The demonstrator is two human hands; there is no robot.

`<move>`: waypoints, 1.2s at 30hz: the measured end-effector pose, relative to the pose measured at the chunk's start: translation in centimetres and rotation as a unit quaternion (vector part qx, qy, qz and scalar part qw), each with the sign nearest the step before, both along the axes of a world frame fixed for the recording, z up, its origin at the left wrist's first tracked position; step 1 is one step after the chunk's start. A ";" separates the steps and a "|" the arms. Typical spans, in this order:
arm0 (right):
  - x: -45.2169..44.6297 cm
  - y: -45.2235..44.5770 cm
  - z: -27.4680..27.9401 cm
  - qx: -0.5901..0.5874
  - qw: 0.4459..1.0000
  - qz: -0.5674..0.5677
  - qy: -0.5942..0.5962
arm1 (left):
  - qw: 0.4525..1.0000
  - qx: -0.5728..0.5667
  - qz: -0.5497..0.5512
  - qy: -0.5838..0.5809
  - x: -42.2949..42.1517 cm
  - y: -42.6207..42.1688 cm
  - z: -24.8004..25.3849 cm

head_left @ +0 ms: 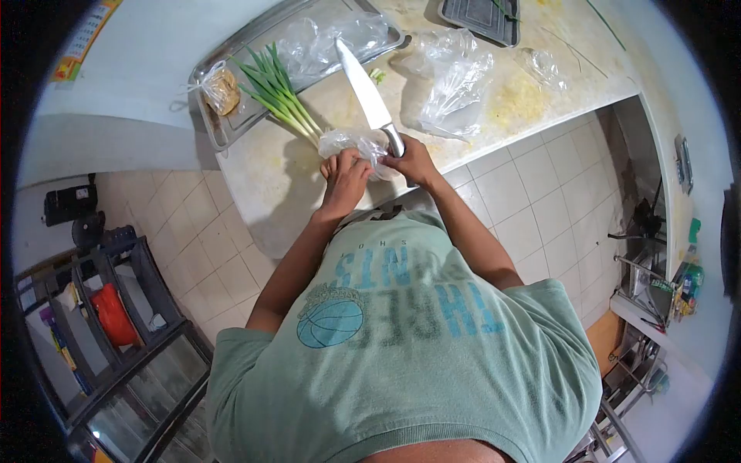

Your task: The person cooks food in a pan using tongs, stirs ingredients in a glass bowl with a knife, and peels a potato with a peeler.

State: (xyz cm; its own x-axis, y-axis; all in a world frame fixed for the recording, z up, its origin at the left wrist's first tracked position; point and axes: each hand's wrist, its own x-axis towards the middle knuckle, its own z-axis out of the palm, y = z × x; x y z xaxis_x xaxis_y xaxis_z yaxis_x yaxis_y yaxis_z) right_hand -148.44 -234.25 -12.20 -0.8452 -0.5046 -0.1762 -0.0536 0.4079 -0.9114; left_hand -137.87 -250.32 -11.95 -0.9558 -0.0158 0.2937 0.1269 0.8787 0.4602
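Observation:
My right hand (414,162) is closed around the handle of a large kitchen knife (366,91), its blade pointing up and away over the counter. With curled fingers, my left hand (344,179) grips a crumpled clear plastic bag (355,142) at the counter's near edge. The fingertips of my right hand also meet the bag's right side. A bunch of green onions (282,99) lies just beyond my left hand, leaves pointing away; the bag hides its near ends.
A metal tray (221,136) holds a tied bag of brown food (221,90) and loose clear plastic (340,40). Another plastic bag (451,81) lies right of the knife on the counter (266,166). A dark tray (484,19) is at the back. A shelf rack (116,309) stands at left.

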 end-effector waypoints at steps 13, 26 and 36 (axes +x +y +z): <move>-0.7 2.3 1.2 -0.174 0.957 -0.209 -0.098 | 0.986 0.055 -0.042 -0.150 2.6 -1.4 4.0; -0.9 -0.1 0.6 -0.074 0.986 -0.148 0.007 | 0.978 -0.027 -0.080 -0.191 -3.3 1.2 -1.9; -5.4 -5.9 3.9 -0.087 0.985 -0.122 0.083 | 0.970 -0.047 0.009 -0.238 -6.8 -0.4 -1.9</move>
